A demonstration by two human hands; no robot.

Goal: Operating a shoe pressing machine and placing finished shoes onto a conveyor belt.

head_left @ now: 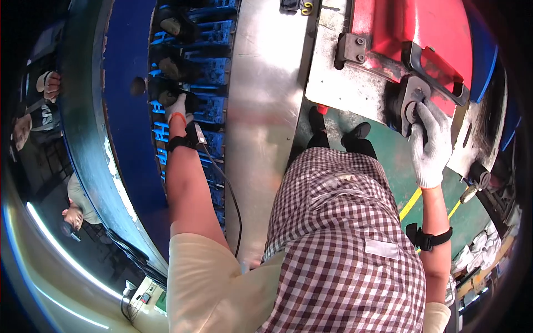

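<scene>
My left hand (179, 109), in a white glove, reaches into the blue-lit rack (214, 61) on the left. Its fingers close at the end of a dark shoe-shaped piece (165, 99), and that piece partly hides in shadow. At the right, my gloved right hand (432, 145) has its fingers curled on a dark oblong piece (408, 108) with a round recess. This piece stands at the edge of a red machine (383, 28), below its black handle (427, 66).
Several more dark pieces (172, 67) line the rack. A smooth metal ledge (261, 111) runs between rack and machine. From a small box (195, 135) at my left wrist hangs a black cable (230, 183). Beyond a dark blue panel (130, 33) other people (78, 205) are visible.
</scene>
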